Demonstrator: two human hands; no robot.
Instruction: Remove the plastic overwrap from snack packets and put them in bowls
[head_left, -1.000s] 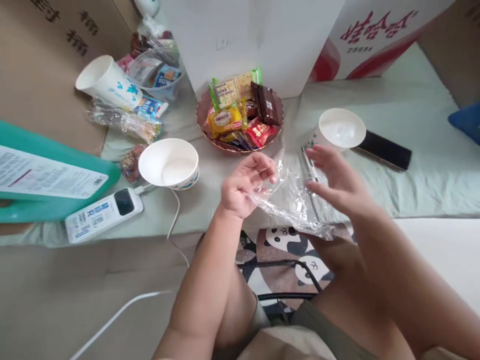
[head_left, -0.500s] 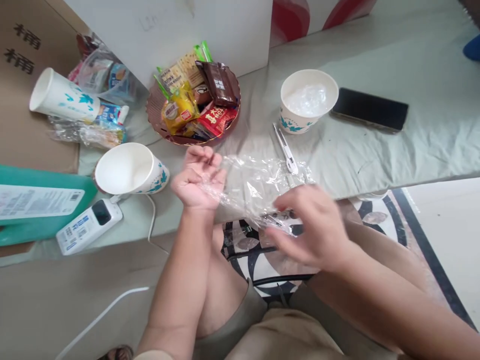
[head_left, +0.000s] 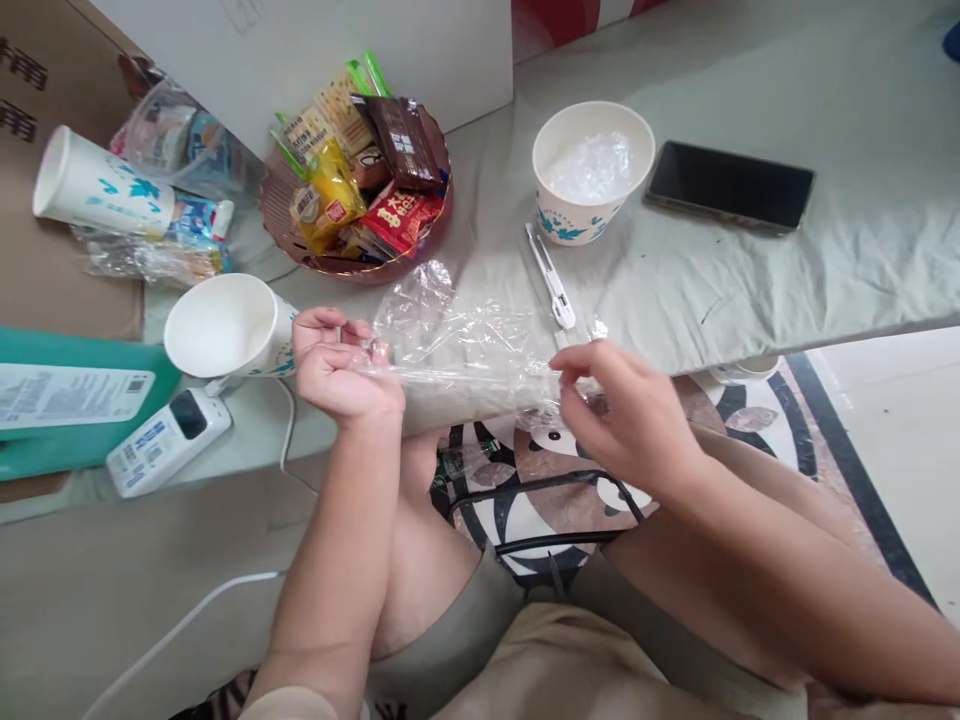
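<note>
A sheet of clear plastic film (head_left: 465,340) is stretched between my two hands above the table's front edge. My left hand (head_left: 341,365) is closed on its left end, fingers curled, beside the rim of a white paper cup with blue leaves (head_left: 225,325). My right hand (head_left: 626,415) pinches the film's right end between thumb and fingers. The lower edge of the film is pulled into a taut line, while its upper part lies loose and crinkled. Just beyond the film, a white utility knife (head_left: 551,280) rests on the cloth.
Behind lies a brown scalloped bowl (head_left: 281,215) of wrapped snacks. To the right stand a paper cup (head_left: 574,220) with crumpled film inside and a black phone (head_left: 731,187). At left are a tipped paper cup (head_left: 97,185), a white power bank (head_left: 169,440) and a green jug (head_left: 75,400).
My left hand has shifted left, and the film is now drawn tight between both hands. My right hand's fingers, spread before, have closed on the film. The view has shifted slightly.
</note>
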